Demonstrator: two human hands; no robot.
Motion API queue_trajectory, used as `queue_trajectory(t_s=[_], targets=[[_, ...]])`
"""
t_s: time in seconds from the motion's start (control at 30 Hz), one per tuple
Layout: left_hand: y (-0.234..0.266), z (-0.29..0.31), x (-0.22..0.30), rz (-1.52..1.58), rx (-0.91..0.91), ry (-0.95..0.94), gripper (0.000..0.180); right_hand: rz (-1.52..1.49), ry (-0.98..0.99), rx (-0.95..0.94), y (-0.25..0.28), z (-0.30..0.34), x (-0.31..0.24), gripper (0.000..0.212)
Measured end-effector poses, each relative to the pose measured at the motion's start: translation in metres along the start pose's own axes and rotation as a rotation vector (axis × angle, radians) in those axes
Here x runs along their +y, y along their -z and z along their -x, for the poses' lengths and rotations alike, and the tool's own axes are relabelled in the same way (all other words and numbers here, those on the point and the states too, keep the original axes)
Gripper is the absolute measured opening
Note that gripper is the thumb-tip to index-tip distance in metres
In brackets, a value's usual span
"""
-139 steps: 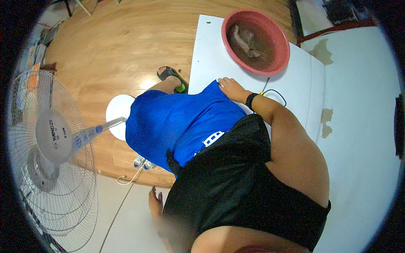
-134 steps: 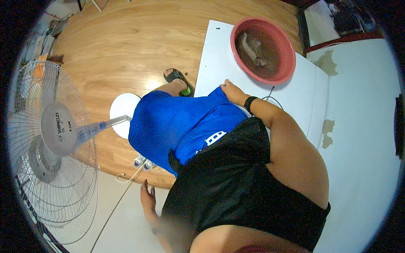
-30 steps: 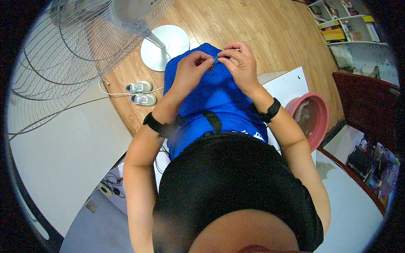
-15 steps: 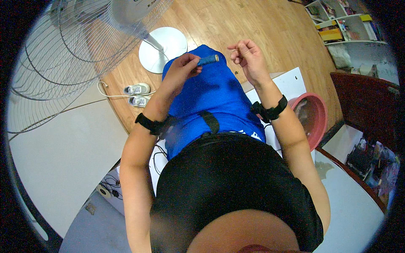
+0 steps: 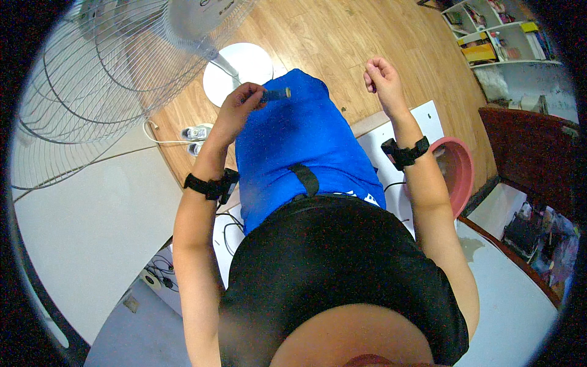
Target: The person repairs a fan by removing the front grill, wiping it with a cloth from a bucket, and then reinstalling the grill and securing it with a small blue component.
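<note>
My left hand (image 5: 239, 105) is closed around one end of a spool of dark blue thread (image 5: 278, 93), whose pale tip points to the right. It hovers over the far left part of the blue cloth (image 5: 299, 140) covering my lap. Off to the right of that cloth, above the wooden floor, my right hand (image 5: 385, 82) is raised with its fingers curled together. Whatever it may pinch is too fine to see, and no strand shows between the two hands. A black strap with a small device sits on each forearm.
At the upper left stands a fan with a wire cage (image 5: 116, 79) and a round white base (image 5: 223, 82). Shoes (image 5: 195, 133) lie beside it, near a pale table (image 5: 92, 214). A pink tub (image 5: 458, 174) is by my right forearm; shelves (image 5: 507, 43) stand at the far right.
My hands have moved apart: the left, with the spool, shifted left, and the right moved further right. The right fingers are curled in more tightly than before.
</note>
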State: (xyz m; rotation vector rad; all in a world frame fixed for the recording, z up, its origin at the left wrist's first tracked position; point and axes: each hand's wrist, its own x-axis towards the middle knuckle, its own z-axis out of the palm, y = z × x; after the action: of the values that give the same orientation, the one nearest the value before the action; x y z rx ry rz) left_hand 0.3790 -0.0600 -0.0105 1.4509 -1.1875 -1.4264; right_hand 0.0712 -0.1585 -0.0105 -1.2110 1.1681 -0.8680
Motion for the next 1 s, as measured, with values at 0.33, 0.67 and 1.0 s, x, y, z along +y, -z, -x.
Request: queue_trajectory(t_s=[0.33,0.67,1.0], targets=[[-0.01,0.023,-0.013,-0.519,-0.32,-0.003,0.014,-0.049,-0.071,0.012,0.017,0.01,0.026,0.011],[-0.011,0.033,-0.05,-0.742,-0.348,-0.102,0.019,0.006,-0.32,0.332,0.077,0.013,0.088,0.019],[-0.027,0.043,-0.028,-0.732,-0.319,-0.015,0.02,0.627,0.446,-0.306,-0.027,0.042,0.042,0.043]])
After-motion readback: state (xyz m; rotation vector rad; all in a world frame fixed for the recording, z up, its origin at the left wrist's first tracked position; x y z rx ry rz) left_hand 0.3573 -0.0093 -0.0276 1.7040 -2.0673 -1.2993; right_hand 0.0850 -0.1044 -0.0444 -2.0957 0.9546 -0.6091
